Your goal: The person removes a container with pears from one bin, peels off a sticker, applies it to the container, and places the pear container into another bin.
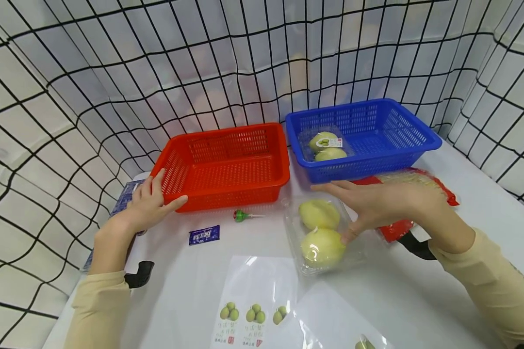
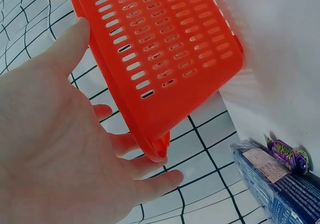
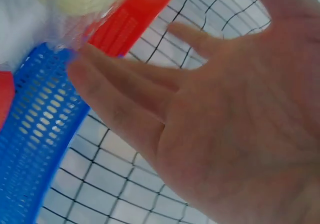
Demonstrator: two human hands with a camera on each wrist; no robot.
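My left hand [image 1: 146,206] is at the front left corner of the red basket [image 1: 227,199], thumb and fingers spread. In the left wrist view, the thumb touches the basket's rim [image 2: 107,79] while the other fingers show beyond it. My right hand [image 1: 367,203] reaches over a clear plastic box [image 1: 299,242] holding two yellow-green fruits [image 1: 322,247]. Its fingers stretch across the box's far side, and the thumb is beside the nearer fruit. In the right wrist view, straight fingertips [image 3: 80,66] are right at the box's edge.
A blue basket [image 1: 367,162] at the back right holds another boxed pair of fruits [image 1: 329,154]. A red-edged packet [image 1: 445,191] lies before it. A lollipop [image 1: 241,215], a small blue wrapper [image 1: 204,235] and fruit-printed sheets [image 1: 262,281] lie on the table. Black netting [image 1: 253,72] surrounds it.
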